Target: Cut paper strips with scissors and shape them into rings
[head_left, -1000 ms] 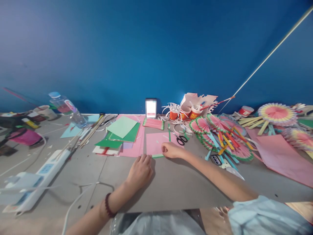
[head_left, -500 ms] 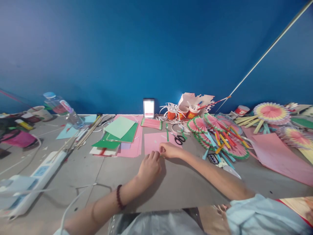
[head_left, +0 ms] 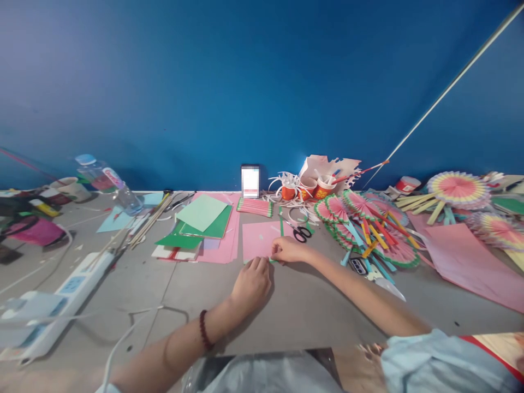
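Note:
A pink sheet of paper (head_left: pixel 257 234) lies flat in front of me, with bits of green along its near edge. My left hand (head_left: pixel 254 279) rests at that edge, its fingers curled and pressed together on the paper. Beside it, my right hand (head_left: pixel 288 250) pinches the same edge between thumb and finger. A sliver of green strip (head_left: pixel 273 261) shows between the two hands; the rest is hidden under the fingers. Black-handled scissors (head_left: pixel 302 234) lie just beyond my right hand, partly over the sheet. A pleated pink paper piece with green ends (head_left: pixel 254 207) lies behind the sheet.
Green and pink papers (head_left: pixel 204 215) are stacked on the left. Folded paper fans (head_left: pixel 380 245) crowd the right, near a phone (head_left: pixel 358 266). A lit screen (head_left: pixel 250 182) leans on the blue wall, beside red cups (head_left: pixel 323 188). Left stand a bottle (head_left: pixel 118 188) and a power strip (head_left: pixel 69 295).
Green now shows at the sheet's near edge between my hands, where only a small pinkish bit showed before. My hands have barely moved, and the whole view has shifted slightly.

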A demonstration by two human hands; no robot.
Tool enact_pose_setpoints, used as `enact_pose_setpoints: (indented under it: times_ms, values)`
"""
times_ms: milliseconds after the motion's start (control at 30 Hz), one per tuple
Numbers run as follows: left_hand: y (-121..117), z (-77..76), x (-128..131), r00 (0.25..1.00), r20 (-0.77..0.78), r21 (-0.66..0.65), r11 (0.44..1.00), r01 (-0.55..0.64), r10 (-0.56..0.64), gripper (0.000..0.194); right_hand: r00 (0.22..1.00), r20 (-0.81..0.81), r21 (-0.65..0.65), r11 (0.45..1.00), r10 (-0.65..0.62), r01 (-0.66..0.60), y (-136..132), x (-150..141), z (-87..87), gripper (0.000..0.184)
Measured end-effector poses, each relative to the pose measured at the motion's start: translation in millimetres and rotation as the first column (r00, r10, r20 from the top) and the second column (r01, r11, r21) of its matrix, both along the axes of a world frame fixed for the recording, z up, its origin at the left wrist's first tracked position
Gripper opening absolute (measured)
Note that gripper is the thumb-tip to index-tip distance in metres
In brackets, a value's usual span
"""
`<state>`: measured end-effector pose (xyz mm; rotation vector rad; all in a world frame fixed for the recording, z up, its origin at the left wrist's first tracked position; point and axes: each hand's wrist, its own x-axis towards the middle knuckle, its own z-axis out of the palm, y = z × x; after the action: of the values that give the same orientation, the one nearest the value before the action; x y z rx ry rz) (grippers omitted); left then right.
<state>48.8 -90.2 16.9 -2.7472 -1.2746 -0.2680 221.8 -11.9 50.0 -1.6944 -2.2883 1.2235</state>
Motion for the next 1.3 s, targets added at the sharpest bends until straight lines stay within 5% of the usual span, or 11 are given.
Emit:
enact_pose_setpoints:
  times_ms: [367, 900, 1300]
  values:
    - [-1.7, 4.6, 1.4, 1.000, -0.016, 0.023, 1.000, 0.007, -0.006, 0.021, 0.999, 0.039, 0.074, 0.997, -0.019, 0.016, -8.4, 25.1, 8.2, 0.009]
    - [-1.0, 1.5, 2.3, 1.000, -0.022, 0.008, 1.000, -0.004, 0.004, 0.023, 0.992, 0.125, 0.157, 0.987, -0.003, -0.017, -11.5, 22.4, 7.2, 0.007]
    - [-1.2, -1.4, 2.6, 1.000, -0.028, 0.035, 0.999, -0.009, 0.010, 0.021, 0.937, 0.337, 0.282, 0.959, -0.093, -0.006, -19.5, 26.6, 22.4, 0.012]
